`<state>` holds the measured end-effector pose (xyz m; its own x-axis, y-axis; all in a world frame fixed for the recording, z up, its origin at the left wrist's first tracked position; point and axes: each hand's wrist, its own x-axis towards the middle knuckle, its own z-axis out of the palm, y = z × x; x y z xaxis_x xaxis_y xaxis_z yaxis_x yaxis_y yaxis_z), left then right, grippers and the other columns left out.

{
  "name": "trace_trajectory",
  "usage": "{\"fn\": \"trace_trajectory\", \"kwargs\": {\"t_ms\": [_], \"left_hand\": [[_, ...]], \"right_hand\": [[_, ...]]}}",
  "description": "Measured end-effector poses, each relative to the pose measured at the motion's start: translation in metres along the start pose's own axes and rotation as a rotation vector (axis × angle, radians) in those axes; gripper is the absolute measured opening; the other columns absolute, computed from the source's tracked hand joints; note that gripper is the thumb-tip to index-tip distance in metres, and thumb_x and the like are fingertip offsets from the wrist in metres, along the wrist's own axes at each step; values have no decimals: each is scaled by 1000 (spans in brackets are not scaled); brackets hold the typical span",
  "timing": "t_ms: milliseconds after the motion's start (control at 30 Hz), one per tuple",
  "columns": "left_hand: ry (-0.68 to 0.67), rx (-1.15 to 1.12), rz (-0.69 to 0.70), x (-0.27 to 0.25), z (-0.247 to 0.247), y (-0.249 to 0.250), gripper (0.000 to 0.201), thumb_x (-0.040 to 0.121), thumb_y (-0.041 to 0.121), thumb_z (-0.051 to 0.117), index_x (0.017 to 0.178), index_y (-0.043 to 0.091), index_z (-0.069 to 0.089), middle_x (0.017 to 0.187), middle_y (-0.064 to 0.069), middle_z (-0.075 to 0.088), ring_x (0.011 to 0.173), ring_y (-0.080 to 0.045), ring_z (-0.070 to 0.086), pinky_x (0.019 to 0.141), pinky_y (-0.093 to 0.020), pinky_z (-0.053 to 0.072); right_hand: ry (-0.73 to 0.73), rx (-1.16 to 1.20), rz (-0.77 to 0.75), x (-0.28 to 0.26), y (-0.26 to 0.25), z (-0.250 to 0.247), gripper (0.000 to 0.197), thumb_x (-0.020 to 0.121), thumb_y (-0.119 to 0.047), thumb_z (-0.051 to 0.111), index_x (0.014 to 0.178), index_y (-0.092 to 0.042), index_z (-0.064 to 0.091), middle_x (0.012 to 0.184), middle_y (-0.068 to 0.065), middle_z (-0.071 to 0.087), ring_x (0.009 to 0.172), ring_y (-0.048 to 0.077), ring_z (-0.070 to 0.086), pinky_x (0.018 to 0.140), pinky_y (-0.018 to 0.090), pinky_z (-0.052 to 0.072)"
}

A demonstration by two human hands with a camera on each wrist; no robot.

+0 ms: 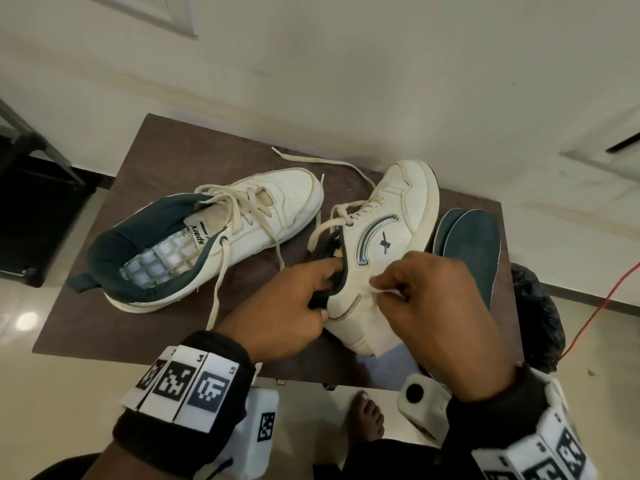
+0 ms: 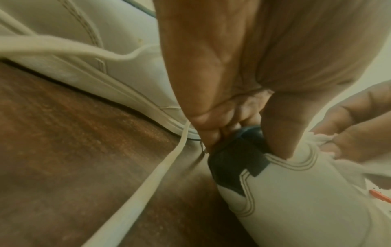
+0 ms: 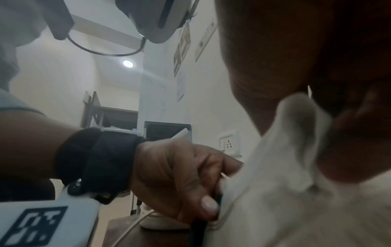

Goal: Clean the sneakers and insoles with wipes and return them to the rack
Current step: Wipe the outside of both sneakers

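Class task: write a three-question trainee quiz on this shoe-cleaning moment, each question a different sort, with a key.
1. True or false: both insoles lie on the table, right of the held sneaker.
2. Which of the hands pinches the wipe? A) left hand B) right hand
3. Fill in: the left hand grips the held sneaker at its dark ___.

Key: 1 true; 2 B; 3 collar.
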<state>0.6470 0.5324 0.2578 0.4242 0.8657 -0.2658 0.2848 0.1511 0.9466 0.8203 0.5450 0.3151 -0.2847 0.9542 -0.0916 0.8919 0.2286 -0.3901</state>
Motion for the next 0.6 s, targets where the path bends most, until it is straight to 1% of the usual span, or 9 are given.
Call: {"fn": "trace_trajectory", "kwargs": {"t_ms": [133, 233, 300, 367, 400, 433, 500, 567, 600], "left_hand": [[4, 6, -9, 2, 2, -3, 70, 81, -11, 55, 124, 44, 50, 121, 26, 60, 118, 13, 49, 97, -9, 40], [12, -13, -24, 3, 3, -3, 59, 84, -2, 60, 126, 37, 52, 125, 22, 60, 120, 5, 52, 102, -25, 43], [25, -10, -36, 4, 4, -4, 57, 84, 4, 63, 131, 32, 50, 128, 18, 60, 120, 2, 53, 104, -35, 44], [31, -8, -46, 5, 4, -3, 58, 84, 5, 63, 133, 33, 49, 129, 18, 59, 120, 3, 52, 104, -36, 45], [31, -7, -39, 5, 5, -3, 58, 84, 5, 63, 133, 34, 48, 128, 18, 59, 120, 4, 52, 104, -35, 45], [31, 0, -29, 5, 7, -3, 58, 84, 5, 63, 131, 36, 48, 127, 19, 59, 119, 5, 52, 104, -33, 44], [34, 26, 0, 5, 10, 0, 57, 85, 6, 63, 122, 47, 49, 120, 28, 59, 115, 10, 51, 100, -23, 43], [28, 42, 19, 3, 10, 6, 56, 84, 7, 62, 109, 55, 50, 108, 40, 59, 108, 16, 52, 90, -10, 43], [22, 58, 33, 2, 9, 8, 51, 83, 10, 61, 109, 53, 52, 105, 37, 61, 104, 13, 56, 86, -12, 46]], "right_hand": [[-287, -27, 50, -3, -11, -5, 23, 87, -16, 62, 105, -26, 73, 102, -10, 68, 91, 6, 61, 85, 17, 48], [-304, 3, 86, -4, -10, -5, 21, 87, -17, 63, 102, -26, 73, 102, -11, 69, 86, 2, 58, 80, 9, 45], [-172, 49, 87, -4, -2, -2, 18, 82, -12, 67, 93, -22, 76, 92, -9, 71, 77, 2, 59, 73, 8, 45], [50, 84, 93, -2, 8, 4, 16, 77, -7, 71, 87, -19, 76, 85, -4, 72, 75, 8, 63, 72, 24, 54], [157, 92, 100, -1, 13, 7, 16, 76, -6, 71, 86, -18, 76, 84, -3, 71, 75, 12, 65, 71, 33, 55], [252, 98, 115, 2, 17, 8, 16, 76, -5, 70, 85, -17, 75, 84, -1, 70, 75, 15, 65, 70, 36, 55], [374, 94, 142, 5, 23, 8, 15, 78, -4, 68, 87, -15, 74, 87, 0, 69, 77, 17, 64, 71, 30, 51], [405, 81, 155, 6, 25, 5, 15, 80, -5, 66, 91, -14, 73, 90, 1, 69, 79, 16, 64, 71, 22, 47], [398, 82, 156, 5, 26, 3, 15, 81, -5, 66, 92, -14, 72, 92, 1, 69, 80, 15, 64, 71, 20, 46]]}}
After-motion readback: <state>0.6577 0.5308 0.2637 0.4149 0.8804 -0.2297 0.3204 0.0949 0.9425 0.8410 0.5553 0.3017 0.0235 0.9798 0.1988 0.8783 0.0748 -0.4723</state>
